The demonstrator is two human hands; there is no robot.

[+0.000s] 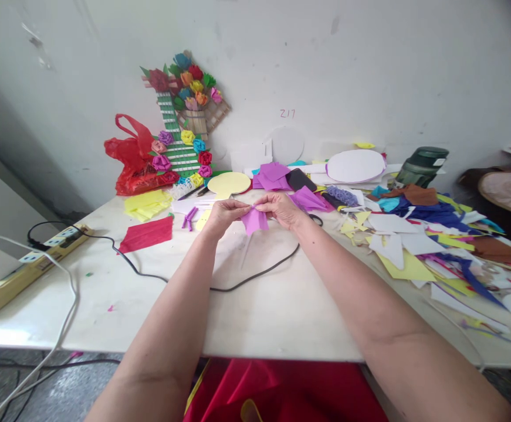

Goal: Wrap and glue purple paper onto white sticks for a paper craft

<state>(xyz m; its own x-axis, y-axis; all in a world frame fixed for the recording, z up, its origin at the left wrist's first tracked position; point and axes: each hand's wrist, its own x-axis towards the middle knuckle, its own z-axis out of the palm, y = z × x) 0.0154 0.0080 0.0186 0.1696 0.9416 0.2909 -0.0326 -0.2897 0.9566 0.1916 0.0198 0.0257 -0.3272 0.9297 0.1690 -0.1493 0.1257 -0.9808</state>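
Observation:
Both hands meet over the middle of the table, pinching one small piece of purple crepe paper [255, 223]. My left hand [226, 215] grips its upper left edge between thumb and fingers. On the other side, my right hand [280, 209] pinches the upper right edge, and the paper hangs down between them. To the left lie a few small purple paper rolls [189, 218]. Behind the hands is a pale yellow paper fan shape [229, 183]. More purple paper sheets [273, 176] are stacked farther back, and a folded purple piece [310, 199] lies right of my right hand.
A black cable [233, 288] crosses the table from a power strip [30, 261] at left. Red crepe paper [146, 235] lies nearby. Paper scraps [407, 264] heap up at right, before a dark green bottle [421, 167]. A paper flower decoration [180, 126] leans on the wall.

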